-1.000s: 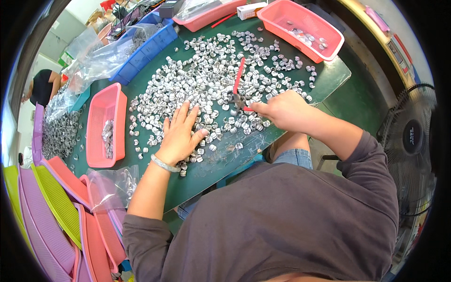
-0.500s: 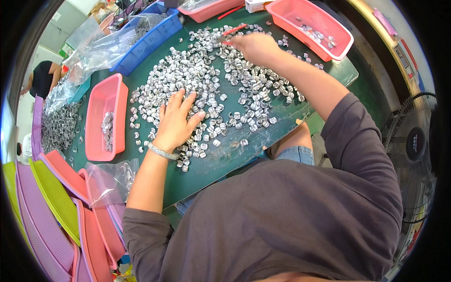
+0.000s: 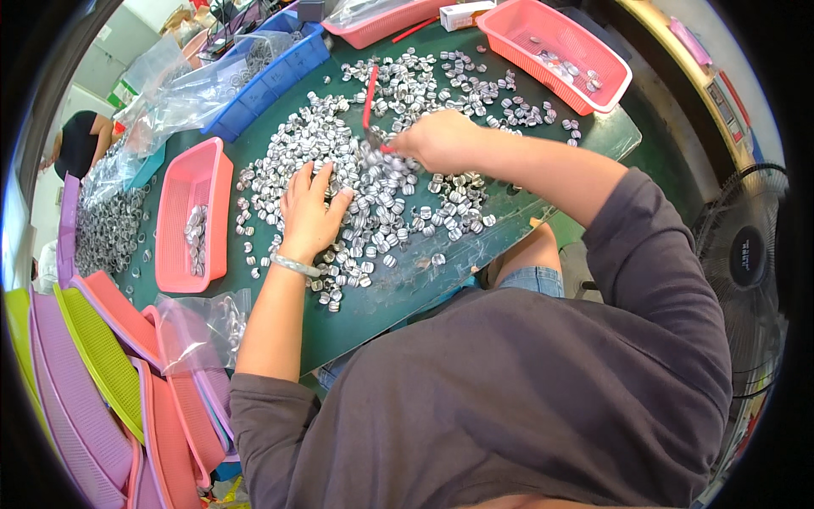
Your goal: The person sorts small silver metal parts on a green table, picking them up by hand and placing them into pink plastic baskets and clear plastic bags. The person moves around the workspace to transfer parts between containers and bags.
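A wide heap of small, silvery, curved metal pieces point(image 3: 314, 136) with dark stripes covers the middle of the green table. My left hand point(image 3: 309, 216), a pale bangle at its wrist, rests on the heap's near side with its fingers spread and nothing seen in them. To its right, my right hand point(image 3: 437, 140) is closed on red-handled pliers point(image 3: 370, 102). One red handle points away from me; the other shows just by my fingers. The tool's working end is blurred among the pieces.
A pink basket point(image 3: 222, 212) with some pieces stands left, another pink basket point(image 3: 625, 85) far right. A blue crate point(image 3: 254, 93) is behind, with plastic bags over it. Stacked colored baskets point(image 3: 110, 365) crowd the lower left. A fan point(image 3: 746, 254) stands right.
My right hand has come nearer and left with the pliers, whose handle has swung to point away. Pieces have shifted toward my left hand, narrowing the gap in the heap.
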Demonstrator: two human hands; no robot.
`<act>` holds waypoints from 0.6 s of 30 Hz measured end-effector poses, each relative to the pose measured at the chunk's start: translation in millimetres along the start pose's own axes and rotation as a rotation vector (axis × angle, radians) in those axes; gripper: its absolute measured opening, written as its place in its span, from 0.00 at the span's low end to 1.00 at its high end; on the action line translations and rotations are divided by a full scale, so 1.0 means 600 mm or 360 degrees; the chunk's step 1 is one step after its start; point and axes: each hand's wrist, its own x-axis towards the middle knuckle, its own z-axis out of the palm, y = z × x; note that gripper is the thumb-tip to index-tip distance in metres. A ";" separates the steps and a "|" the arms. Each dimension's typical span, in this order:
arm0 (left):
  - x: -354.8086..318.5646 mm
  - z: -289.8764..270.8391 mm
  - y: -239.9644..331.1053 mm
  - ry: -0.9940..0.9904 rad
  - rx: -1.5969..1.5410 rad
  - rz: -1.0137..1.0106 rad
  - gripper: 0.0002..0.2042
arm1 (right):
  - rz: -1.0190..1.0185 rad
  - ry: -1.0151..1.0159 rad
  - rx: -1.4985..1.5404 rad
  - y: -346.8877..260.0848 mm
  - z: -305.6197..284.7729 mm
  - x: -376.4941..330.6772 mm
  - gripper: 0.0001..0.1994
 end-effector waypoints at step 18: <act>-0.057 -0.034 0.045 -0.0207 -0.0214 0.0212 0.20 | 0.0430 0.0422 -0.0242 0.094 -0.022 -0.165 0.09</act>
